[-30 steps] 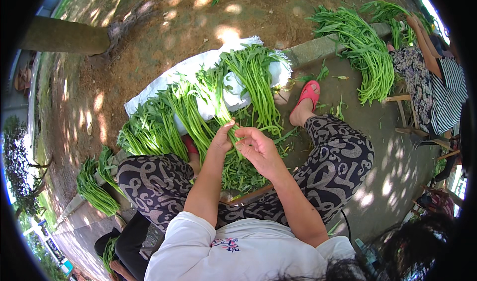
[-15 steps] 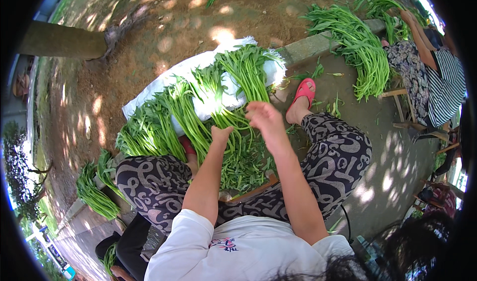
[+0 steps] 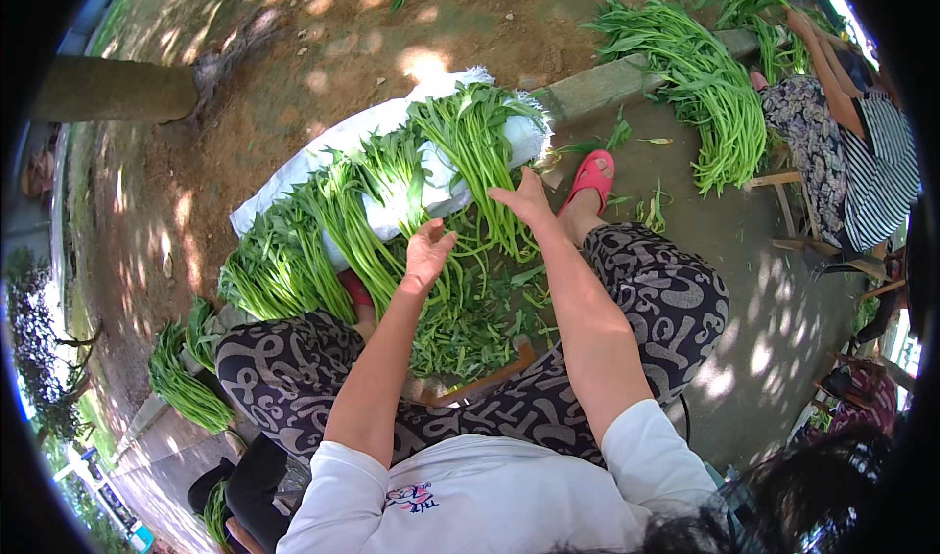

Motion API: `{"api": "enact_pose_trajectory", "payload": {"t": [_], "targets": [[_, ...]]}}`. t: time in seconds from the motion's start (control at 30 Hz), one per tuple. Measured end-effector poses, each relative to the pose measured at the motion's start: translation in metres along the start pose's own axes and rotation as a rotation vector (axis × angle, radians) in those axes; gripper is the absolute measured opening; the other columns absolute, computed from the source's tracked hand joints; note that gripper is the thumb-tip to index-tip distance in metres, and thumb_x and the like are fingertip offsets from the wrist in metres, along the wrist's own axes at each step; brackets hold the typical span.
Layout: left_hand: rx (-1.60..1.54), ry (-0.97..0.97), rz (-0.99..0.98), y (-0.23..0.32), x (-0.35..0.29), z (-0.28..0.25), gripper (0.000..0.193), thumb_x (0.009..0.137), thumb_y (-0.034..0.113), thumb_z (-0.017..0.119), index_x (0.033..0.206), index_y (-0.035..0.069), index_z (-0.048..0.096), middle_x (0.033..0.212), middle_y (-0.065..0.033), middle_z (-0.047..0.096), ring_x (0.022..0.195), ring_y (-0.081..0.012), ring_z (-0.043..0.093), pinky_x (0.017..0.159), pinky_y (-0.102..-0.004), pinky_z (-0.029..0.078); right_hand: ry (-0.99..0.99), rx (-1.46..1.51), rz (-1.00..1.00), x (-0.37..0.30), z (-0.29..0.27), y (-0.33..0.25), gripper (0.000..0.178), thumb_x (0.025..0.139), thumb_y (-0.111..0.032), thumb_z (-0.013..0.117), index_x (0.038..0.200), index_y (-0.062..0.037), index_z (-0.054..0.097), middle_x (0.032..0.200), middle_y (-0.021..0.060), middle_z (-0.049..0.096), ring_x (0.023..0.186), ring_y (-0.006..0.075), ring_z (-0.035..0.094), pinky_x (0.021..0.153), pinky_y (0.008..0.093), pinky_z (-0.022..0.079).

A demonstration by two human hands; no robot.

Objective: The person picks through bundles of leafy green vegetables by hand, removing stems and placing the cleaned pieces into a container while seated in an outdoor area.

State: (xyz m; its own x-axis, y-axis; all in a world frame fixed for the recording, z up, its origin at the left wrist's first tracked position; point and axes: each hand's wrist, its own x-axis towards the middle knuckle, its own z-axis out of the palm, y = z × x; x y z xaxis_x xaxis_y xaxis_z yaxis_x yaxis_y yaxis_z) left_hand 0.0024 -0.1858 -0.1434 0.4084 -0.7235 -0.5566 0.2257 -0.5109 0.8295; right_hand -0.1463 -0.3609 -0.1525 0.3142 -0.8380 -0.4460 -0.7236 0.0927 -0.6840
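"Where's the right bunch of greens point(image 3: 475, 152)?"

"At the right end of the white sack point(image 3: 294, 177), leaves far, stems running past the sack's near edge toward the loose leaves point(image 3: 470, 334)."

"Any room around it?"

"A strip of sack separates it from the middle bunch point(image 3: 392, 167) on the left. Pavement point(image 3: 685, 260) stretches away right of the red sandal point(image 3: 592, 174)."

"And the hands?"

"Left hand point(image 3: 428, 250) near the middle bunch's stems, fingers loosely bent, thumb apart. Right hand point(image 3: 526, 199) farther out, thumb spread, beside the right bunch's stems; touching, I can't tell."
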Motion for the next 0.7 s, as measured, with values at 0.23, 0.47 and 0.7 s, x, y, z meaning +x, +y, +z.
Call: {"api": "enact_pose_trajectory", "payload": {"t": [0.23, 0.47, 0.7], "targets": [[0.114, -0.108, -0.063, 0.023, 0.022, 0.022, 0.075, 0.085, 0.033, 0.066, 0.137, -0.009, 0.033, 0.140, -0.0253, 0.038, 0.132, -0.0326, 0.037, 0.107, -0.0386, 0.032, -0.086, 0.304, -0.065, 0.024, 0.009, 0.011, 0.088, 0.074, -0.042, 0.071, 0.134, 0.0083, 0.032, 0.132, 0.0270, 0.045, 0.121, 0.0355, 0.046, 0.102, 0.0376, 0.035], [0.160, -0.093, -0.084, 0.020, 0.062, 0.039, 0.088, 0.085, 0.043, 0.064, 0.143, -0.007, 0.021, 0.145, -0.0205, 0.032, 0.132, -0.0324, 0.034, 0.103, -0.0428, 0.034, -0.003, 0.358, -0.024, 0.043, 0.017, 0.020, 0.068, 0.087, -0.056, 0.044, 0.113, 0.0062, 0.056, 0.112, 0.0275, 0.058, 0.111, 0.0377, 0.053, 0.096, 0.0403, 0.037], [0.044, -0.150, -0.070, 0.018, 0.084, 0.053, 0.089, 0.080, 0.047, 0.068, 0.139, -0.005, 0.026, 0.143, -0.0185, 0.033, 0.130, -0.0318, 0.035, 0.101, -0.0446, 0.035, -0.027, 0.443, -0.040, 0.052, 0.035, 0.024, 0.073, 0.090, -0.060, 0.036, 0.118, 0.0040, 0.054, 0.115, 0.0270, 0.057, 0.113, 0.0387, 0.051, 0.096, 0.0413, 0.036]]}}
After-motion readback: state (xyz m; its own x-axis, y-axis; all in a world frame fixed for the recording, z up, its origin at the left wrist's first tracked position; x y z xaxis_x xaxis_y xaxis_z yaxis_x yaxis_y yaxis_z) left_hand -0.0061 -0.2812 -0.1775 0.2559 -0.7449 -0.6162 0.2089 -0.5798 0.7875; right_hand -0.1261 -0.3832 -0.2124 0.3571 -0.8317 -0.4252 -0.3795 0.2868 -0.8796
